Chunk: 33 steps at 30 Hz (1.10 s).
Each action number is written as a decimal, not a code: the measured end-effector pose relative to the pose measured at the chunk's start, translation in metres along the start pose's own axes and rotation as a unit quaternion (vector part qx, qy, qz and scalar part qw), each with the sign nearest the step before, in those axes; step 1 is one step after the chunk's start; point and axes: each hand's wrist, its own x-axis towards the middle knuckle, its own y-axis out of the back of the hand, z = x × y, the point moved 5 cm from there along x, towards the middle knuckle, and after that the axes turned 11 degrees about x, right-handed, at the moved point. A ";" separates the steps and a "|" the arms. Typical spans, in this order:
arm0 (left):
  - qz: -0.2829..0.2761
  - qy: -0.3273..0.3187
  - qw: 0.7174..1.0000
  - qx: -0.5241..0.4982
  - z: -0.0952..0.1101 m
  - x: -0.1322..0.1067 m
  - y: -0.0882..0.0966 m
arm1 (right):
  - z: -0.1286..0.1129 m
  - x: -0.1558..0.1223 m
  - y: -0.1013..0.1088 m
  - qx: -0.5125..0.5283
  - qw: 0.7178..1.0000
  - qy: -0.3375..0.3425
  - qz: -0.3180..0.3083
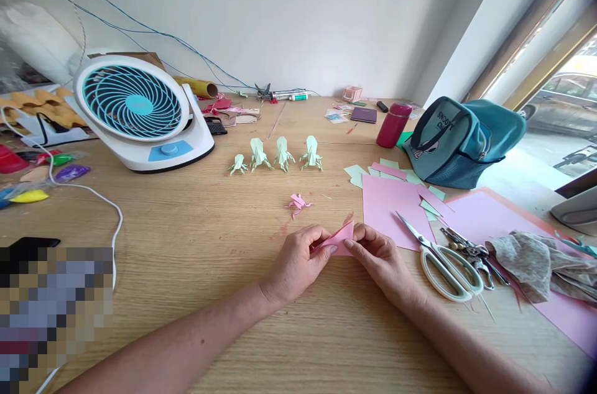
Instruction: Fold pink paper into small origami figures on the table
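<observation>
A small folded piece of pink paper [339, 238] lies low over the wooden table [196, 220], pinched from both sides. My left hand [298, 260] grips its left end with thumb and fingers closed. My right hand [380, 257] holds its right end the same way. Just beyond the hands sits a finished pink origami frog [297, 202]. Farther back stands a row of several pale green origami frogs [277, 156].
White-handled scissors [443, 260] lie on pink paper sheets [387, 204] right of my hands, beside smaller scissors [471, 251] and a grey cloth [536, 260]. A white and blue desk fan [140, 111] stands back left, its cord [112, 214] trailing forward. A teal bag [461, 142] and red bottle [392, 125] stand back right.
</observation>
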 end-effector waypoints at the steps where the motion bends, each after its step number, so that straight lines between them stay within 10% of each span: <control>1: 0.006 0.000 1.000 0.004 0.000 0.000 0.001 | 0.000 0.000 0.000 0.004 1.000 -0.001 0.003; 22: 0.010 0.060 0.993 -0.103 -0.009 0.006 0.007 | 0.003 0.001 0.003 0.021 0.998 -0.042 0.037; 33: 0.001 -0.014 1.000 -0.023 0.000 0.002 0.005 | 0.009 0.001 0.001 -0.014 1.000 -0.014 0.005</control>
